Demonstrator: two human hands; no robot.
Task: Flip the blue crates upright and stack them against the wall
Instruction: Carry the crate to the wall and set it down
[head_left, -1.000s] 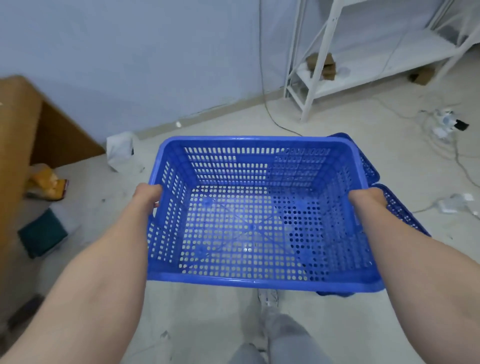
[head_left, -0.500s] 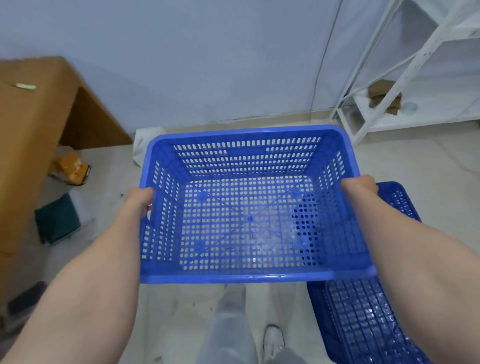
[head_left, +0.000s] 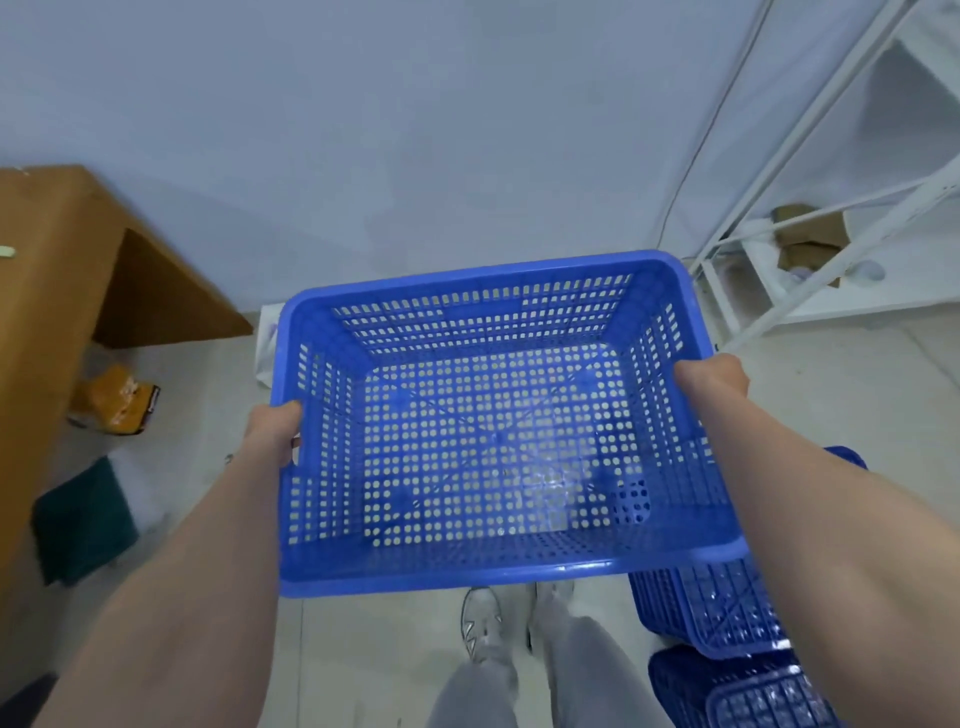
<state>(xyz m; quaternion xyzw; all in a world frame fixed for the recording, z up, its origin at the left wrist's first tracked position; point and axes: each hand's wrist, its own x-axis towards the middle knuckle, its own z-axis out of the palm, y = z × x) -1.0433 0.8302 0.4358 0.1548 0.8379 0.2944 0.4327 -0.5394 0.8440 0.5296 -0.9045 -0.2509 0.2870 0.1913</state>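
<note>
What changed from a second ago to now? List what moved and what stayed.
The person carried the upright blue crate toward the wall, so the wooden desk and white shelf loom closer and the other blue crates fall behind at lower right. Unchanged: left hand and right hand grip the crate's side rims; nothing was let go.

We look down from one head camera, close above the hands, facing the wall ahead.

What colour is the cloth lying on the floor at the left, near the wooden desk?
Dark green cloth, seen in the head view.
</note>
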